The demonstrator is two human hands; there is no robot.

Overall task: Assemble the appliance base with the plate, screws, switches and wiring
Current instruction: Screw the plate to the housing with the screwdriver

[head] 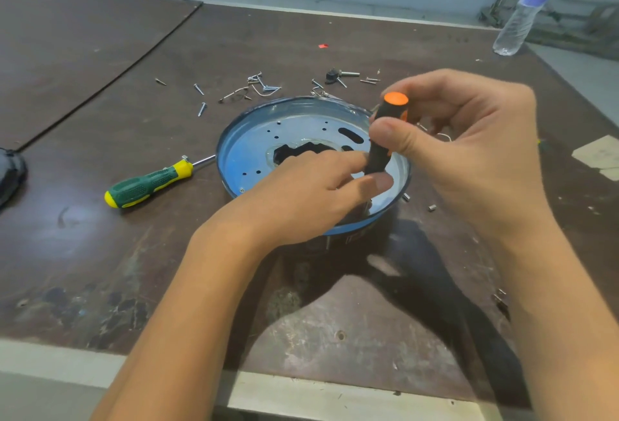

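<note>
At frame centre, over the round blue metal appliance base [241, 142], the right hand [469, 152] wraps the near-upright black-and-orange screwdriver [385, 132] while the left hand [301, 196] pinches its lower end, so a tilted tip could slip and jab those fingers [348, 161]

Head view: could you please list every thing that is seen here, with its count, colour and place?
appliance base: one, blue, table centre
black-and-orange screwdriver: one, upright over the base's right side
green-and-yellow screwdriver: one, lying left of the base
screws: many, silver, scattered behind the base
water bottle: one, clear with blue label, far right corner
table: one, brown, under everything
left hand: one, pinches the upright screwdriver's lower end
right hand: one, grips its handle
</note>
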